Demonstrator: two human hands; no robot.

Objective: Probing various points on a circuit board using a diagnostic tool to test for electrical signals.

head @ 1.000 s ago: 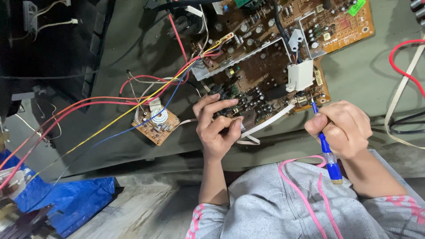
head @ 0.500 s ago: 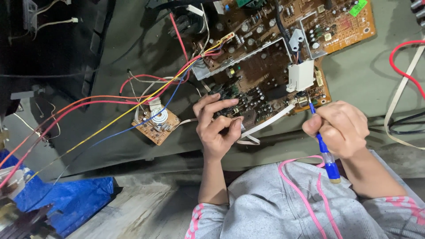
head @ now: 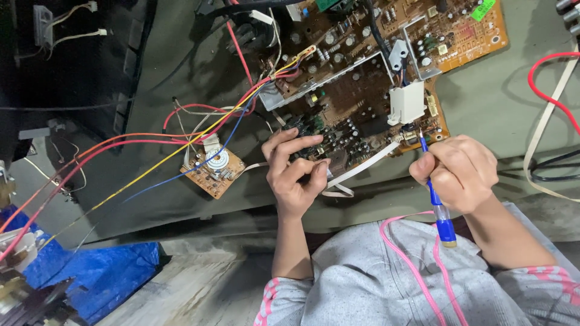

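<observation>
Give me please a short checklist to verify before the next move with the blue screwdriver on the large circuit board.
1. Right hand grips the blue screwdriver firmly: ok.
2. Tip sits on the intended spot beside the white block: cannot tell, too small.
3. Left hand steadies the large circuit board edge: ok.
4. White flat ribbon clear of the tip: ok.
5. Board without power: cannot tell.
6. Coloured wires away from both hands: ok.

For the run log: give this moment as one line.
left hand: fingers on large circuit board | right hand: holds blue screwdriver, tip at board edge
</observation>
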